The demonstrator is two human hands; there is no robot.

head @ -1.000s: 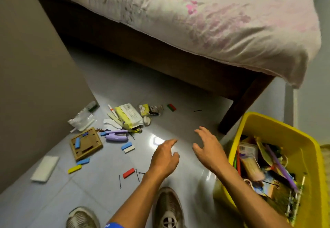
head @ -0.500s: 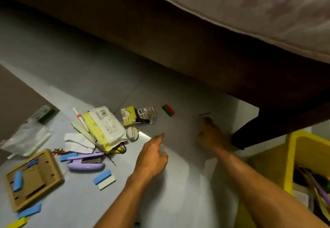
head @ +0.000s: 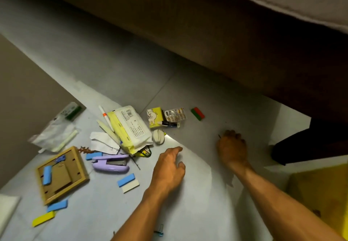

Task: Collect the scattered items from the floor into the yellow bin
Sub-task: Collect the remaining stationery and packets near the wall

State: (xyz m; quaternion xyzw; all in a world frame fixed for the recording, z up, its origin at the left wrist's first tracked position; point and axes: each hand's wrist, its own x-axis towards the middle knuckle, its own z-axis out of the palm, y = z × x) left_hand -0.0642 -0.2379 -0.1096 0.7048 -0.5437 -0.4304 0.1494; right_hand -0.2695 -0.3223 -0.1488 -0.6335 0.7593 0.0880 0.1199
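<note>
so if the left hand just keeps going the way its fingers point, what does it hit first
Probably the small white rounded object beside the wipes pack. The left hand points up and slightly left toward it; depth is uncertain, so it might pass just right of it.

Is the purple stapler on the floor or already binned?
On the floor: the purple stapler lies beside the wooden frame, untouched by either hand.

Grey tiled floor (head: 116, 74), bed frame (head: 226, 39) from 11 to 2 o'clock. Left hand (head: 168, 167) at centre, fingers relaxed, above the floor. Right hand (head: 232, 147) at 3 o'clock, fingers curled on the floor over a thin dark pin (head: 219, 136). Clutter at 9 to 10 o'clock: purple stapler (head: 111, 163), yellow tissue pack (head: 130, 127), wooden frame (head: 61, 174), blue blocks (head: 126, 180). Red-green eraser (head: 197, 113) at 12. Yellow bin (head: 318, 193) at 4.
</note>
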